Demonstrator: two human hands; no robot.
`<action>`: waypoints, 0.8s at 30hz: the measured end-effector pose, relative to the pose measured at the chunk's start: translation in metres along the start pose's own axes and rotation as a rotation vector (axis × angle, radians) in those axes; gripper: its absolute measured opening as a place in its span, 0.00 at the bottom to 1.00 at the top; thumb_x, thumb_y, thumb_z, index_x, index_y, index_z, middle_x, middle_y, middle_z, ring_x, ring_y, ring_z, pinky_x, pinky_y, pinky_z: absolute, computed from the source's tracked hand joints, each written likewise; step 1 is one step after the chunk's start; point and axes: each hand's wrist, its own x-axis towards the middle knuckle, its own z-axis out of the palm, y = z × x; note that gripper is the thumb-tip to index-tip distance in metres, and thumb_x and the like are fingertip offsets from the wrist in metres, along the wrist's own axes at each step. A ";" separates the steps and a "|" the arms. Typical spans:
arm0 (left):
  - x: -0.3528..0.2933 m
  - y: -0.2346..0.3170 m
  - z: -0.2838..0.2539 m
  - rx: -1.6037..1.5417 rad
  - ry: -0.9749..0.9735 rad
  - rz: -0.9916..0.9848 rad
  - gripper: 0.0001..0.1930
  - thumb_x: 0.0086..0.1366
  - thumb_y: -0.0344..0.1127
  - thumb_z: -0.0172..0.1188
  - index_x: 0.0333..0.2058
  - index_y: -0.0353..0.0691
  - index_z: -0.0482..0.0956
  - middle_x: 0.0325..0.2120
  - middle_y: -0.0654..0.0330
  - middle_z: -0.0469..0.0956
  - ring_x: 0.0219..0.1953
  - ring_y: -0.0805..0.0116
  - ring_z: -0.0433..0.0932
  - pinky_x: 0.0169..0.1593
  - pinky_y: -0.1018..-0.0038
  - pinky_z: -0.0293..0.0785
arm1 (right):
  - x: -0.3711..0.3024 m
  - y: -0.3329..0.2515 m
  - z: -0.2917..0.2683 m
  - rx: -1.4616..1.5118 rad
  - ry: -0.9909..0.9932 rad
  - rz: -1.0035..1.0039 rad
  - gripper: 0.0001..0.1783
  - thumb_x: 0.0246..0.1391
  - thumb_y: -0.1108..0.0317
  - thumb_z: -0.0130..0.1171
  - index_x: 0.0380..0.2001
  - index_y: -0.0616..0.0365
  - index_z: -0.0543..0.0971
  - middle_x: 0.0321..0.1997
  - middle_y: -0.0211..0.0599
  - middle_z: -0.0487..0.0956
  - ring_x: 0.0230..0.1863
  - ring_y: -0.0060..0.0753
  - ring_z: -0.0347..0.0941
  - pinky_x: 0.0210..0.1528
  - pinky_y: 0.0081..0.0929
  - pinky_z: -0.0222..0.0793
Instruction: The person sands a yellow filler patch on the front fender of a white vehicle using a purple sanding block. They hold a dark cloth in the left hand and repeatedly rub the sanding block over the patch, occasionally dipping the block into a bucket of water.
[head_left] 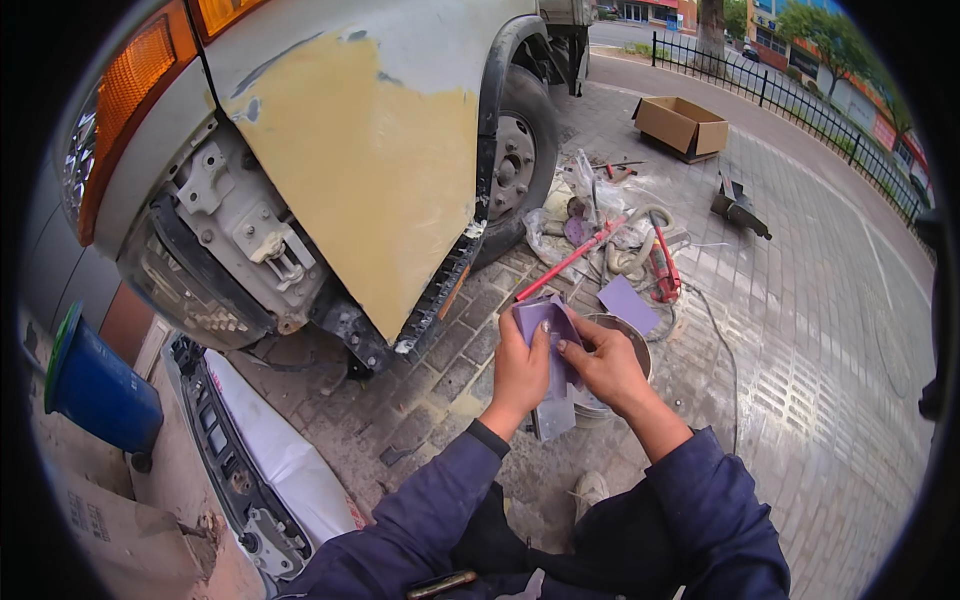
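Note:
In front of me, both hands grip a folded purple sheet of sandpaper [553,392]. My left hand [520,370] is closed round its left side, thumb pressed on the face. From the right, my right hand [612,368] pinches the other edge between thumb and fingers. Whether a block lies inside the fold is hard to make out. Just beneath the right hand stands a round metal bucket [640,345], partly hidden by it. A flat purple sandpaper sheet [628,305] lies beyond the bucket. Ahead to the left is a vehicle's corner panel [380,170] with a large yellowish filler patch.
A wheel [515,160] sits behind the panel. Plastic bags, a hose and a red long-handled tool [570,258] clutter the paving, with a cable [722,335] trailing right. Farther off is an open cardboard box [682,127]. A removed trim part [235,460] and blue bin [100,385] stand left.

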 end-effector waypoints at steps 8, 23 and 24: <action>0.011 -0.004 0.016 -0.709 -0.001 -0.188 0.34 0.88 0.60 0.42 0.77 0.39 0.64 0.69 0.55 0.70 0.68 0.64 0.72 0.74 0.64 0.68 | 0.000 0.006 0.017 -0.079 -0.016 -0.330 0.33 0.75 0.55 0.64 0.74 0.62 0.76 0.74 0.60 0.78 0.69 0.50 0.80 0.69 0.39 0.75; 0.029 -0.158 0.135 0.210 -0.898 -0.221 0.36 0.75 0.52 0.66 0.75 0.40 0.72 0.74 0.41 0.71 0.74 0.48 0.73 0.73 0.56 0.72 | 0.000 0.022 -0.085 0.636 0.500 -0.003 0.34 0.77 0.63 0.62 0.81 0.59 0.69 0.71 0.36 0.79 0.60 0.20 0.76 0.62 0.21 0.72; 0.022 -0.172 0.149 0.387 -0.959 -0.169 0.36 0.74 0.52 0.67 0.74 0.40 0.74 0.73 0.39 0.72 0.74 0.46 0.74 0.72 0.55 0.73 | -0.007 0.023 -0.091 0.621 0.495 -0.009 0.34 0.76 0.63 0.62 0.80 0.59 0.69 0.69 0.35 0.80 0.60 0.20 0.76 0.62 0.21 0.72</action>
